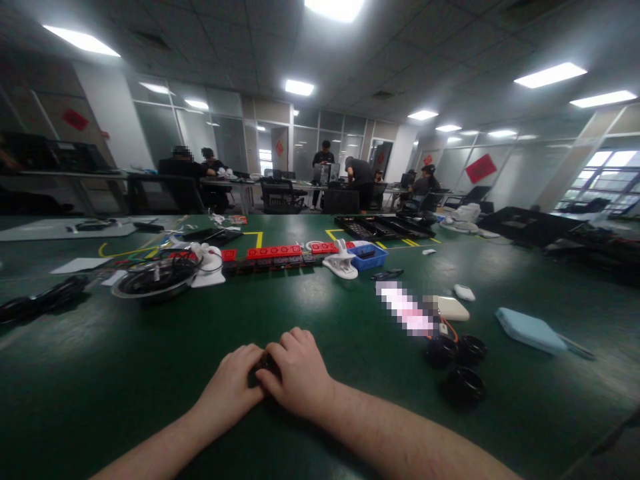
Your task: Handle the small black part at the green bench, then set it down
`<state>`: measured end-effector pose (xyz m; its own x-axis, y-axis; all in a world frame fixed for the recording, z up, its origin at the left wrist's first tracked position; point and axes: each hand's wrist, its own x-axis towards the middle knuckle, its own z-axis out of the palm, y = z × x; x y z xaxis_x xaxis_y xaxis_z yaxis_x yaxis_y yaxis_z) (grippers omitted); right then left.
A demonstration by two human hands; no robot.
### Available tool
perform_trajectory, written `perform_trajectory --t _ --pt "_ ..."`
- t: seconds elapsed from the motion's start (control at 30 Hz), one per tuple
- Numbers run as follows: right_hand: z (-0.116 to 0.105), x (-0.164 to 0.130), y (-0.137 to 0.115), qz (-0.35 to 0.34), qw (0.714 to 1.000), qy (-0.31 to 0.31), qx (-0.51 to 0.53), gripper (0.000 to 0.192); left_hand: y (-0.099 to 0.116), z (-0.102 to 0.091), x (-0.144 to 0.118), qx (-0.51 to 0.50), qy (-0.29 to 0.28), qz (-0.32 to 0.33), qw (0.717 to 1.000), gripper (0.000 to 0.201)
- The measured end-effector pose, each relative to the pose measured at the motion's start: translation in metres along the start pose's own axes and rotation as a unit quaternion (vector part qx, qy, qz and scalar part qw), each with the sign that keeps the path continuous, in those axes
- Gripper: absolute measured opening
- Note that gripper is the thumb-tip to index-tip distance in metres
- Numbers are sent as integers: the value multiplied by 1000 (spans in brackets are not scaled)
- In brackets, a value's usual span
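Note:
My left hand [231, 379] and my right hand [299, 373] meet low in the middle of the view, over the green tabletop [350, 353]. Both sets of fingers are curled. Between them shows a bit of a small dark object [271, 363]; the fingers cover most of it, so its kind stays hidden. My right thumb points toward my left hand, and the fingertips of the two hands lie close together.
Farther back stand a metal bowl [150, 283] of cables, a row of red parts [274, 251], a white clip base [343, 261] and a blue bin [369, 256]. Rightward lie several black round items [465, 385] and a light-blue case [530, 329]. People work at tables beyond.

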<state>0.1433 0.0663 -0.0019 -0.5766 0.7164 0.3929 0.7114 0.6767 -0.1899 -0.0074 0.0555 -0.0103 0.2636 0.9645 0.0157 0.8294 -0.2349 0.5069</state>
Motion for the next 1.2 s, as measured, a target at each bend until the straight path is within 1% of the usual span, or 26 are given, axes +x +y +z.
perform_trajectory --t 0.2,0.5,0.77,0.97,1.1,1.2 --pt "-2 0 0 -17 1000 2 20 20 -1 0 0 -7 6 1 1000 13" --pt "-2 -4 -6 -73 995 39 56 24 -4 1 2 -10 5 -24 1000 14" --pt "-1 -6 -6 -57 996 47 59 21 -8 3 2 -19 28 -14 999 22" --pt "0 -6 -6 -47 996 55 51 21 -8 3 4 -13 28 -31 999 17" --pt "-1 -6 -4 -38 996 59 53 19 -10 3 5 10 42 -40 998 14" --pt "-2 -5 -2 -24 997 56 53 20 -9 2 6 10 46 -46 998 10"
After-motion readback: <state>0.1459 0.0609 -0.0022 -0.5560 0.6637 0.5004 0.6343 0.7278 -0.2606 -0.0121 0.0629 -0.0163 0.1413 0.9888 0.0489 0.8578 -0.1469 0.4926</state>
